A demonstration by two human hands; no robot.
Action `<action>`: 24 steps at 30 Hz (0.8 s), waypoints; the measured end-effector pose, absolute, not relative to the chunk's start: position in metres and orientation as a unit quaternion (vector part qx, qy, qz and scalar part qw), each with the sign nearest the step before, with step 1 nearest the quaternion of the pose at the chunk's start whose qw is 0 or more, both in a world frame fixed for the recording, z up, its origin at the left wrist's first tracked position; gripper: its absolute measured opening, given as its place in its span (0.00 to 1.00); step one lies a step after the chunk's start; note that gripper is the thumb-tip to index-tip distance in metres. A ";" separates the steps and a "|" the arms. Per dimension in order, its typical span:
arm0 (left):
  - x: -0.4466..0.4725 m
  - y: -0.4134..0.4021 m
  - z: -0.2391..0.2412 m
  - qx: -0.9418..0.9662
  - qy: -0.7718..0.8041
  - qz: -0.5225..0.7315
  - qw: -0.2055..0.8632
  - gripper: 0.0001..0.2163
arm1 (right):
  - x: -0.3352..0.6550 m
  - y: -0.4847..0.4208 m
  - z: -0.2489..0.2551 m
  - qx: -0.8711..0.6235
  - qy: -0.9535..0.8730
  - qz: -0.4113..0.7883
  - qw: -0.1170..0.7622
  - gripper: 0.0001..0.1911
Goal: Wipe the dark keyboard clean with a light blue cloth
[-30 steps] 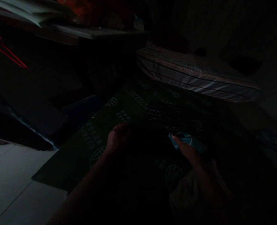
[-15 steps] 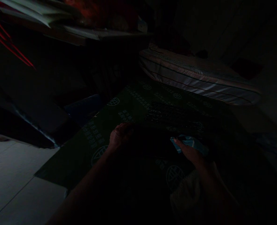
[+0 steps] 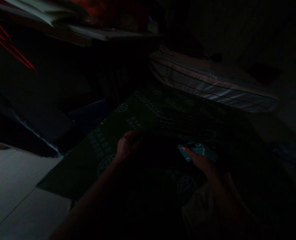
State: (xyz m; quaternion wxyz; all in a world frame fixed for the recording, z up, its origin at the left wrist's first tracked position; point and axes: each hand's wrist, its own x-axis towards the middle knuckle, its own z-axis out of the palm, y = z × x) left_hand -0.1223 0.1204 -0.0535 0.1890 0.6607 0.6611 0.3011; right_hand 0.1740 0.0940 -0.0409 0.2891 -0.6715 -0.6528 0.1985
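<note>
The scene is very dark. My left hand [image 3: 129, 144] is closed at the left edge of a flat black thing [image 3: 160, 151], whose kind I cannot make out. A blue cloth with pale stripes [image 3: 205, 150] is held in my right hand [image 3: 200, 160], thumb on top, over the right part of the black thing. Both lie over a green board [image 3: 87, 166] printed with white characters and globe marks. Beyond my hands, dark glinting shapes [image 3: 185, 123] rest on the board, too dim to name.
A striped mattress [image 3: 213, 80] borders the board's far side. At the upper left stands a table [image 3: 87, 32] loaded with papers and bags, a red cord [image 3: 15, 48] hanging from it. Below it is a dark blue object [image 3: 87, 113]. Pale floor tiles [image 3: 12, 196] show at lower left.
My right hand and the blue cloth have shifted slightly left across the black thing. My left hand stays in place.
</note>
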 end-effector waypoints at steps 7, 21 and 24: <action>-0.122 0.119 -0.053 0.667 0.656 0.300 0.185 0.18 | 0.165 0.100 -0.045 -0.657 -0.665 0.185 0.303 0.21; -0.123 0.118 -0.054 0.667 0.655 0.302 0.187 0.16 | 0.170 0.097 -0.053 -0.648 -0.669 0.208 0.300 0.18; -0.123 0.119 -0.055 0.664 0.656 0.305 0.189 0.17 | 0.171 0.097 -0.055 -0.634 -0.675 0.218 0.310 0.16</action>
